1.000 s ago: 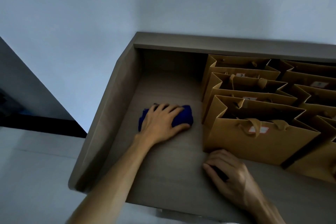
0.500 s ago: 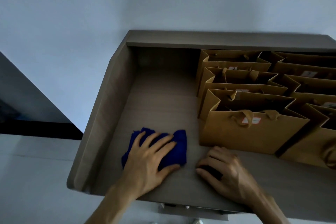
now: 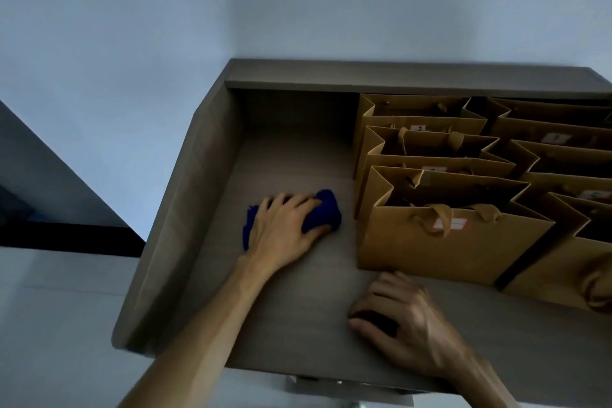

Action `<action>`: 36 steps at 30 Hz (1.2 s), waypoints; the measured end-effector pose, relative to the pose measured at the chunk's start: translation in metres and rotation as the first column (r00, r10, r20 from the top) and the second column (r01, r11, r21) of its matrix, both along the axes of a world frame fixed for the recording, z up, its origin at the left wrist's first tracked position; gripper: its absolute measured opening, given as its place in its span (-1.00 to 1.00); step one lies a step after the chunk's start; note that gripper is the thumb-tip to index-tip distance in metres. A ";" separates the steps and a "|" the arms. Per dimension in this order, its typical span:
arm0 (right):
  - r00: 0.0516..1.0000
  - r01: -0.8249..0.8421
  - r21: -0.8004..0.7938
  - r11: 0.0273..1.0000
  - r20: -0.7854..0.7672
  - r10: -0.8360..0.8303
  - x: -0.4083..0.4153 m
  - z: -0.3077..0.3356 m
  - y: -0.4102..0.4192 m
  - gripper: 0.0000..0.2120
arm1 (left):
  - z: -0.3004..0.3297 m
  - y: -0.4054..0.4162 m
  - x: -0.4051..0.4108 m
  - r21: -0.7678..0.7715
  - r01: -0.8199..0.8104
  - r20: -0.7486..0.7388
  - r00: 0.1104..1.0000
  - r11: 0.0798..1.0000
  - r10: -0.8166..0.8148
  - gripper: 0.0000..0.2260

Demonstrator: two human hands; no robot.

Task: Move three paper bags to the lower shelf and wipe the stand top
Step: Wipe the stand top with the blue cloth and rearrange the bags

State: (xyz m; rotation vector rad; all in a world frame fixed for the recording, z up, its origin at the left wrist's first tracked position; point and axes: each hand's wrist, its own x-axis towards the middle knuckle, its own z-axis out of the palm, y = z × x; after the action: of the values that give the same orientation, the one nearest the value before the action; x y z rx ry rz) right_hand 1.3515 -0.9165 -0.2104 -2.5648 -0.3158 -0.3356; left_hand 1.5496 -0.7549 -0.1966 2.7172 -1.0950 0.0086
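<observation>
Left hand (image 3: 284, 232) presses a bunched blue cloth (image 3: 323, 212) onto the bare left part of the stand top (image 3: 298, 308), fingers curled over it; right hand (image 3: 402, 325) rests loosely curled on the front edge, holding nothing. A wide stroke rightward would likely knock the nearest bag (image 3: 443, 238), just beside the cloth. The bags stand open-mouthed in rows at right; their insides are too dark to read.
</observation>
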 end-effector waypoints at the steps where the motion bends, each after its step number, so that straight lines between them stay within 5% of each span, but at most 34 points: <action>1: 1.000 -0.002 0.003 1.000 0.004 0.002 0.000 0.000 0.000 -0.85 | 0.000 -0.008 0.009 -0.004 -0.010 0.001 1.000 1.000 0.010 -0.49; 14: 0.999 -0.009 0.002 1.000 -0.046 0.009 -0.002 -0.003 -0.002 -0.81 | -0.004 0.067 -0.061 -0.101 0.195 -0.035 0.979 0.976 -0.199 -0.54; 20: 0.998 -0.012 0.011 1.000 -0.054 0.013 -0.001 -0.002 -0.002 -0.82 | -0.010 0.065 -0.059 -0.128 0.177 0.051 0.984 0.976 -0.172 -0.61; 27: 0.999 -0.017 0.009 1.000 -0.030 0.018 0.000 -0.001 -0.002 -0.82 | 0.003 0.014 -0.007 -0.034 0.041 -0.043 0.998 0.999 -0.042 -0.53; 36: 0.999 -0.027 0.011 1.000 -0.032 0.027 0.001 0.000 -0.002 -0.84 | -0.008 0.046 -0.041 -0.079 0.186 -0.009 0.982 0.979 -0.187 -0.56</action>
State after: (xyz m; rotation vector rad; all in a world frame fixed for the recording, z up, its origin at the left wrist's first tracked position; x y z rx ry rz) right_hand 1.3526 -0.9182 -0.2109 -2.5506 -0.3355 -0.2851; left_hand 1.5084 -0.7088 -0.2046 2.5323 -1.3117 -0.0004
